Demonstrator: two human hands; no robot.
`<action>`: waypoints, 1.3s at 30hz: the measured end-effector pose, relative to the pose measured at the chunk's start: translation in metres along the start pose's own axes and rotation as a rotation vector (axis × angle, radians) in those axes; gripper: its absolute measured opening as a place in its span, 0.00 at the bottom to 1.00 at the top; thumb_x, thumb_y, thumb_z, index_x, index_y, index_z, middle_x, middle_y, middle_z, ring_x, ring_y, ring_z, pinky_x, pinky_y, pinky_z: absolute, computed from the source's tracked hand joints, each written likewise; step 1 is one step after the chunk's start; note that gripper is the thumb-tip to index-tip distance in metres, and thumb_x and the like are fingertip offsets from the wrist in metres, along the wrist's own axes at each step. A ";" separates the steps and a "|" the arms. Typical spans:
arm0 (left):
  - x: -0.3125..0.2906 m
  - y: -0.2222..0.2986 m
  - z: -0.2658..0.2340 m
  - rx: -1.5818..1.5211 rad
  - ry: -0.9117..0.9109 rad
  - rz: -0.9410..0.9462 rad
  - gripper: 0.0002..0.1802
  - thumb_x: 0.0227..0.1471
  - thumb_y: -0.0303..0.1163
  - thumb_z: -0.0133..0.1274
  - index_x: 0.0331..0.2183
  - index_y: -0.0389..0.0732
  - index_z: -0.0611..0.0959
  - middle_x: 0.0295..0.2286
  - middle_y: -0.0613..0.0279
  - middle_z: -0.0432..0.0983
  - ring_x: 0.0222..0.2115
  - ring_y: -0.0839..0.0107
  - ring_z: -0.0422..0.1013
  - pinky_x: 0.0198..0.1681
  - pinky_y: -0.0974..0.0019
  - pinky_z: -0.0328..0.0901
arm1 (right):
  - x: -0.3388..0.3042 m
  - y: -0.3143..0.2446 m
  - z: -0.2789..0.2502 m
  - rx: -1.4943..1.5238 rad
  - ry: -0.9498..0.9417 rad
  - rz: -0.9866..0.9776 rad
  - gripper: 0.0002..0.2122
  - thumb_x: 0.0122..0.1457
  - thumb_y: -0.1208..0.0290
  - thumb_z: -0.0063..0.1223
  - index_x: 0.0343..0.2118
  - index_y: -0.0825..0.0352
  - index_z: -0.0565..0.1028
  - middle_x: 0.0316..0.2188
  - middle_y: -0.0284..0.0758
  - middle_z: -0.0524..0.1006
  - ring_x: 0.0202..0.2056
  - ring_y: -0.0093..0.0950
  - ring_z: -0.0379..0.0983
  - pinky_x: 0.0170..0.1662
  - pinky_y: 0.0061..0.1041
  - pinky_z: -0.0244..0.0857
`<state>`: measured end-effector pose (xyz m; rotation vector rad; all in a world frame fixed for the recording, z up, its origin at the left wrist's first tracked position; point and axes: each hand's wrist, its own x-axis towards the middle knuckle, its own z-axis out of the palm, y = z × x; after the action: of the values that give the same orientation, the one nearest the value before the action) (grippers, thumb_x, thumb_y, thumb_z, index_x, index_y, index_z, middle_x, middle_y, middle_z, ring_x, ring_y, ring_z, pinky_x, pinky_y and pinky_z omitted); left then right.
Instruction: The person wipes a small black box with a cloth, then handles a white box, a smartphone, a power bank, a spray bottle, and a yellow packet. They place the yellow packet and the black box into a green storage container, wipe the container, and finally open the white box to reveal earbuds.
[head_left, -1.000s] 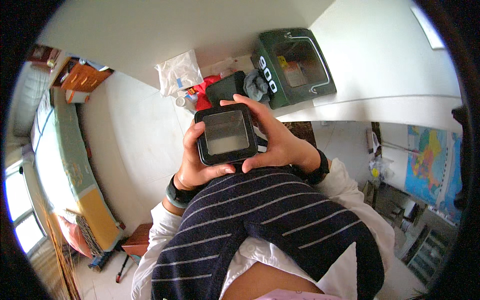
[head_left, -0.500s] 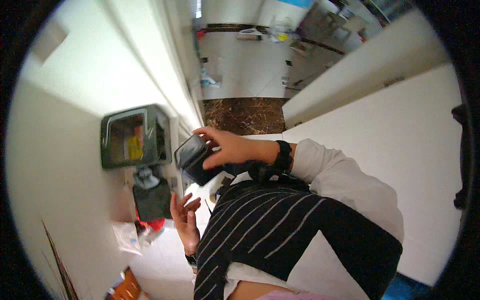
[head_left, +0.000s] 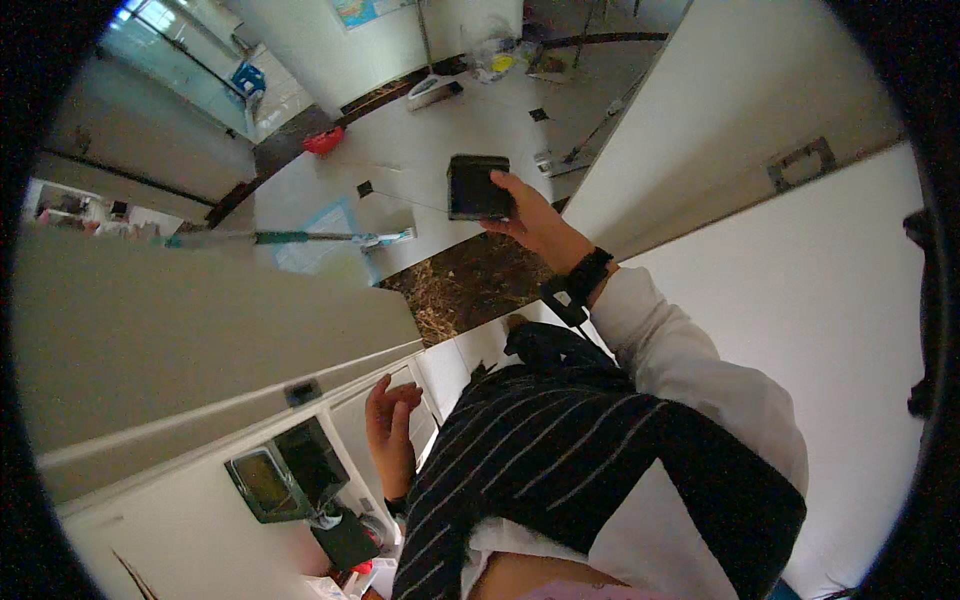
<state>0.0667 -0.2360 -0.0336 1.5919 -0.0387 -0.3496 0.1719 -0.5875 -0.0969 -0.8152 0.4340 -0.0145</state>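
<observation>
A black box-shaped container (head_left: 478,187) is out ahead of me, over the tiled floor just past the doorway. My right hand (head_left: 530,215) is closed around its right side; what is inside it is too dark to make out. Low on the left, my left hand (head_left: 392,420) is raised with its fingers loosely bent and apart, holding nothing. Near that hand stand a dark green box with a clear front (head_left: 268,483) and, below it, a smaller dark box (head_left: 345,537).
A brown marble threshold (head_left: 470,285) crosses the doorway. White doors (head_left: 740,150) flank it. Beyond lie a broom (head_left: 435,92), a red dustpan-like object (head_left: 323,140), a mop-like pole with a teal handle (head_left: 300,238) and a clear bag (head_left: 495,60).
My right hand has carried the black container from beside the wall out ahead over the doorway. My view has turned left, bringing more of the room beyond into sight. The left hand stays empty.
</observation>
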 end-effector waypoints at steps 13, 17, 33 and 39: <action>0.254 0.037 0.081 0.170 -0.330 -0.059 0.19 0.59 0.25 0.44 0.53 0.39 0.69 0.40 0.55 0.75 0.43 0.65 0.71 0.50 0.60 0.65 | 0.148 -0.118 -0.075 0.367 0.147 0.009 0.25 0.52 0.44 0.54 0.49 0.53 0.69 0.47 0.31 0.73 0.48 0.31 0.68 0.50 0.39 0.64; 0.364 0.056 0.114 0.105 -0.363 -0.092 0.18 0.59 0.26 0.45 0.52 0.39 0.70 0.40 0.56 0.75 0.43 0.66 0.71 0.50 0.62 0.64 | 0.230 -0.157 -0.109 0.463 0.215 -0.047 0.24 0.52 0.48 0.58 0.48 0.58 0.69 0.45 0.35 0.72 0.47 0.33 0.67 0.50 0.36 0.64; 0.743 0.117 0.273 0.315 -0.400 -0.314 0.19 0.59 0.31 0.48 0.50 0.32 0.70 0.40 0.53 0.75 0.44 0.66 0.71 0.49 0.64 0.64 | 0.680 -0.298 -0.309 0.076 0.373 -0.088 0.27 0.51 0.54 0.62 0.48 0.66 0.65 0.45 0.41 0.69 0.44 0.35 0.68 0.51 0.38 0.65; 0.840 0.112 0.327 0.123 0.031 -0.647 0.20 0.59 0.30 0.48 0.51 0.31 0.69 0.39 0.50 0.75 0.42 0.63 0.73 0.49 0.61 0.66 | 0.874 -0.316 -0.377 -0.414 0.394 -0.160 0.32 0.52 0.55 0.61 0.55 0.66 0.60 0.52 0.41 0.60 0.54 0.37 0.59 0.55 0.37 0.61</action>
<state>0.8067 -0.7603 -0.0936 1.7032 0.4962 -0.8346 0.8736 -1.2248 -0.4236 -1.2609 0.7570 -0.2436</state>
